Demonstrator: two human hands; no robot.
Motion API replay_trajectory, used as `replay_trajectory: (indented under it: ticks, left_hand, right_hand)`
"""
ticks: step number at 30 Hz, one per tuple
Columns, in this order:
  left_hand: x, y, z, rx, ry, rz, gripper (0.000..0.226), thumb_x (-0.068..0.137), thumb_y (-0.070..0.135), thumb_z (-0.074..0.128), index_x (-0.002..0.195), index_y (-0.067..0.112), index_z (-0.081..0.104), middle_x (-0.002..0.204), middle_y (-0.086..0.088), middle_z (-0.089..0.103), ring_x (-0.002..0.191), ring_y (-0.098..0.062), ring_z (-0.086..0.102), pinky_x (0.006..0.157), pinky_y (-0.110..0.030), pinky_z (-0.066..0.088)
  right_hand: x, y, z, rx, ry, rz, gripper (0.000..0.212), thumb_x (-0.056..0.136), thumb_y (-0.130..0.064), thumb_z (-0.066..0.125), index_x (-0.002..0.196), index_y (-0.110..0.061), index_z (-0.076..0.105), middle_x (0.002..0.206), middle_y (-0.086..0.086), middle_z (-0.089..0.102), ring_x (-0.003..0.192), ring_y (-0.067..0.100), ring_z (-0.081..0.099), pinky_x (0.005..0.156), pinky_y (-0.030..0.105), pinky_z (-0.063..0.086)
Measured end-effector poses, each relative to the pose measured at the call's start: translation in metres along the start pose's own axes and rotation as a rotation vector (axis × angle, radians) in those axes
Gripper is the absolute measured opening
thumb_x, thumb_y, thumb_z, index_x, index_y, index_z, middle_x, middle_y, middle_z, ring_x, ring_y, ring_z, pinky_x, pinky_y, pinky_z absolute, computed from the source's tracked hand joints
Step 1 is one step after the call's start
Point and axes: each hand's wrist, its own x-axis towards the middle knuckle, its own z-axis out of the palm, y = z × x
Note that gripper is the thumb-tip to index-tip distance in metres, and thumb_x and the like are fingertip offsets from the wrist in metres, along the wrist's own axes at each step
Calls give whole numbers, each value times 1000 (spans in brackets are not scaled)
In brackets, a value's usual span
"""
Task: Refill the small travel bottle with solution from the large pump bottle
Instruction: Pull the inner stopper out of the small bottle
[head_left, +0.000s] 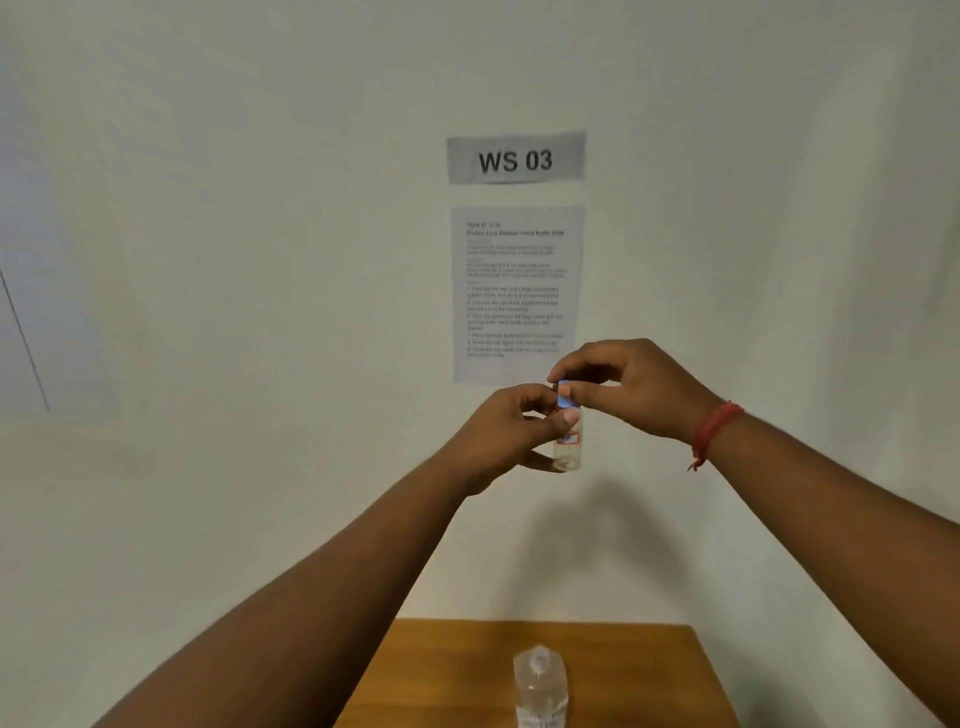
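Observation:
I hold a small clear travel bottle (569, 447) upright in the air in front of the wall, well above the table. My left hand (511, 431) grips its body from the left. My right hand (631, 387) pinches its blue cap (565, 395) from above with thumb and fingertips. The cap sits on top of the bottle. A large clear bottle (539, 686) stands on the wooden table (639, 670) below, at the bottom edge of the view; its lower part is cut off.
A "WS 03" sign (516, 157) and a printed instruction sheet (517, 293) hang on the white wall behind my hands. A red thread band (714, 428) circles my right wrist. Only the far part of the table shows.

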Motion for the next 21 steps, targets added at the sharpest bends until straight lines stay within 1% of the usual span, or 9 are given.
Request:
replay_trajectory:
  ticks: [4,8,10,13,17,21]
  left_hand:
    - [11,34,-10,-19,-35,19,19,99,29,67,104,11,74,103,-3,73,100,-18,73,78,-44,64]
    - [19,53,-21,-13,-76,31,27,99,34,65,109,11,75,107,-6,74,109,-26,72,83,-52,63]
    - [23,62,-23,-20,-99,42,32,97,39,65,110,12,75,109,-8,75,110,-28,72,83,-51,63]
    - [28,72,-26,-41,-130,53,38,94,46,64,112,15,76,113,-11,76,110,-30,73,81,-46,64]
    - [40,79,-31,-49,-114,74,35,100,40,60,116,12,73,114,-12,76,108,-31,74,79,-48,64]
    - [48,86,-33,-46,-103,90,38,97,42,62,116,11,72,113,-12,76,105,-34,75,78,-48,64]
  right_hand:
    - [19,-12,-20,83,19,-8,15,88,-16,70,101,-23,75,99,-11,74,99,7,68,85,20,54]
    - [34,-23,-34,112,15,-35,16,88,-15,69,99,-25,75,100,-11,74,100,6,68,85,16,53]
    - [41,-28,-40,107,20,-56,15,89,-15,68,98,-25,75,99,-11,74,99,7,68,83,15,53]
    - [52,-32,-46,100,27,-75,14,89,-16,68,98,-24,75,98,-8,74,95,10,70,82,18,55]
    - [63,-34,-54,103,38,-99,13,88,-17,69,97,-26,75,95,-7,75,91,11,71,78,18,54]
    - [72,-35,-58,38,85,-119,8,89,-25,69,95,-29,73,92,-11,73,88,8,70,76,17,54]
